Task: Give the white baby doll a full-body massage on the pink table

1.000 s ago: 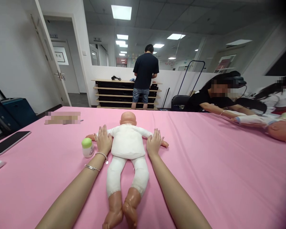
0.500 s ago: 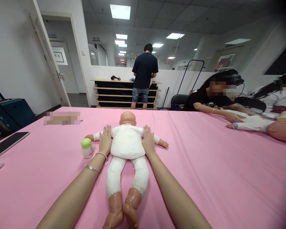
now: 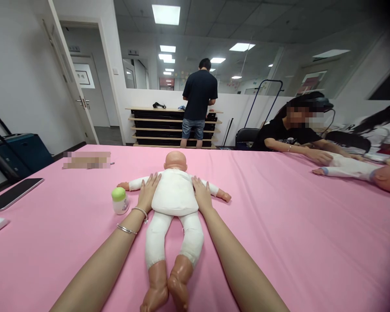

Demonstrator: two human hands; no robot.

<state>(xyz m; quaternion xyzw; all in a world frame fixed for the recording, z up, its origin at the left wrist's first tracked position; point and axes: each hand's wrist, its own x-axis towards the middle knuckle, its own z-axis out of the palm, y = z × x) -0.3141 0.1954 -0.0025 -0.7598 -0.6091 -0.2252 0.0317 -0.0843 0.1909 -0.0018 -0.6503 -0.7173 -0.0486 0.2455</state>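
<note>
A baby doll [image 3: 175, 193] with a white cloth body lies on the pink table cover [image 3: 263, 260], its head away from me and its arms spread out. My left hand [image 3: 148, 190] rests flat along the left side of its torso, fingertips near the shoulder. On the opposite side, my right hand [image 3: 201, 193] lies against the torso with the fingers stretched and the thumb apart. Neither hand grips anything. Just left of my left wrist stands a small white jar [image 3: 120, 201] with a green lid.
At the right, another person [image 3: 289, 125] has both hands on a second doll [image 3: 351, 167]. Someone stands by the low shelf [image 3: 149, 125] at the back. A tablet-like dark slab [image 3: 14, 195] lies on the left, near a blurred patch [image 3: 87, 160]. A suitcase [image 3: 22, 154] stands beyond.
My fingers have turned inward onto the edges of the doll's torso, where before they pointed more straight ahead along its sides. The view has shifted slightly.
</note>
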